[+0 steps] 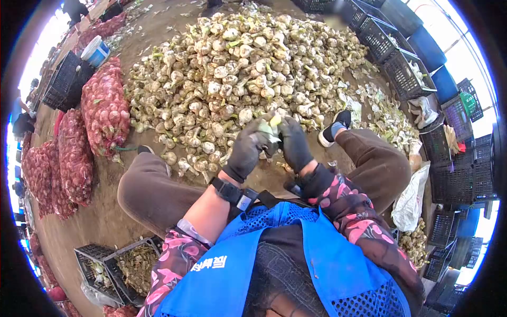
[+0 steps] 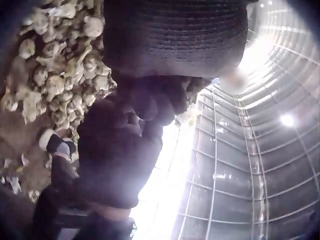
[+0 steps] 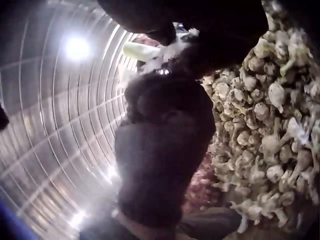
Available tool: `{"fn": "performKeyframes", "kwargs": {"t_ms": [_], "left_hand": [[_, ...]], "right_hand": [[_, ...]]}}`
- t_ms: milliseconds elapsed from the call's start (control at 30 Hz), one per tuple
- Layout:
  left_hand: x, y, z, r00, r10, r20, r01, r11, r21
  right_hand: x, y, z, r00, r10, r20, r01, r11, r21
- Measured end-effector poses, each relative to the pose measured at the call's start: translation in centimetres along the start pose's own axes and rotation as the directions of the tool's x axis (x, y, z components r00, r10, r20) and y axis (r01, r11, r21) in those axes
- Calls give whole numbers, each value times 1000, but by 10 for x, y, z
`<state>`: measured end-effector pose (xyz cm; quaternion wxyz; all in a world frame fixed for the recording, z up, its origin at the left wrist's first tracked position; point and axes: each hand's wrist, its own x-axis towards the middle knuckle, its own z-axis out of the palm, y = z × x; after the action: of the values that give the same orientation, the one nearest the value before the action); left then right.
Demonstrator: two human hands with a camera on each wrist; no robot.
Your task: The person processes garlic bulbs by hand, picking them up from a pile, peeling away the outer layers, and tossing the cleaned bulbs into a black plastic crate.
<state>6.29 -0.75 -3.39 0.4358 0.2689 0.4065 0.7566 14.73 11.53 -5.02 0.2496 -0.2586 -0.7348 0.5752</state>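
Note:
Both hands wear dark gloves and meet in front of the body, just over the near edge of a heap of garlic (image 1: 232,79). Between them is one garlic bulb (image 1: 274,128) with pale, loose skin and a yellow-green stem. The left hand (image 1: 247,149) grips it from the left with curled fingers. From the other side the right hand (image 1: 296,146) pinches it. In the right wrist view the pale green stem (image 3: 141,51) sticks out past the fingers, and dark gloves cover much of the bulb. The gloves hide most of it in the left wrist view.
Red net sacks of garlic (image 1: 105,105) stand at the left, near a white bucket (image 1: 95,51). Black crates (image 1: 406,74) line the right side. Two crates (image 1: 124,269) with garlic and scraps sit at the lower left. Bent knees flank the hands; loose skins litter the floor.

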Motion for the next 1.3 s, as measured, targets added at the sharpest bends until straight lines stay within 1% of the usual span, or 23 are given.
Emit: {"fn": "performKeyframes", "kwargs": {"t_ms": [33,100,133,167,200,233,267,300,333,367,433,467,500,567,600,633,767,867,1000,1067,1100,1167,1300], "left_hand": [[0,-3,1,998,-50,-29,45,985,-164],[-5,-2,0,995,-93,-47,76,955,-288],[-6,-2,-3,989,-112,-93,103,991,-90],[-7,-2,-5,982,-122,-141,139,984,111],[-1,-5,-10,955,-198,-223,223,970,96],[1,-19,-26,956,-194,-220,219,971,94],[4,-41,-51,1000,8,8,-11,708,706],[6,-59,-69,952,30,304,-306,115,945],[9,-67,-76,852,-348,392,-441,-71,895],[4,-70,-71,851,-347,395,-445,-73,893],[-7,-72,-48,964,134,231,-237,32,971],[-5,-37,-19,992,105,72,-106,371,922],[1,-23,-9,993,99,69,-101,369,924],[5,-8,1,994,106,-24,-69,790,609],[3,-2,6,1000,22,1,-19,857,515],[0,1,7,1000,22,-11,-13,857,515],[-2,3,-3,973,-128,-191,173,955,241],[5,-5,-1,961,-235,-145,175,924,-341],[6,-4,-6,968,-233,-89,193,925,-326],[5,-2,-6,949,-175,-263,276,863,424],[5,-6,-8,948,-176,-266,278,863,421],[6,-11,-9,989,-88,-121,90,996,10],[1,-4,-6,988,-155,-19,144,951,-272]], "right_hand": [[-2,-5,-14,927,229,297,-331,871,362],[0,22,-20,966,-92,240,100,995,-22],[1,27,-21,949,-203,242,245,957,-156],[-3,8,-19,978,10,210,-67,961,267],[-5,-9,-20,940,213,267,-337,700,630],[-6,-18,-25,941,210,266,-335,703,627],[-6,-26,-31,944,226,240,-329,683,652],[-6,-33,-36,946,241,217,-324,663,675],[-6,-39,-39,972,212,100,-234,864,446],[-2,-28,-43,973,208,97,-230,865,447],[10,5,-48,984,154,-86,-159,986,-56],[7,6,-47,976,173,-131,-184,980,-79],[5,5,-45,975,179,-130,-190,979,-74],[-5,-2,-39,959,-280,-42,214,813,-541],[-7,-6,-36,987,-163,1,144,869,-473],[-9,-10,-33,998,-43,43,57,909,-413],[-10,-4,-34,965,-101,241,173,939,-298],[-9,-5,-35,968,-51,247,81,990,-112],[-11,-19,-33,958,-125,259,206,927,-314],[-10,-12,-30,802,-550,233,581,630,-516],[-11,-9,-28,803,-548,236,581,630,-514],[-11,-4,-26,933,-304,195,350,893,-283],[-10,-11,-32,947,-254,199,297,925,-236]]}}
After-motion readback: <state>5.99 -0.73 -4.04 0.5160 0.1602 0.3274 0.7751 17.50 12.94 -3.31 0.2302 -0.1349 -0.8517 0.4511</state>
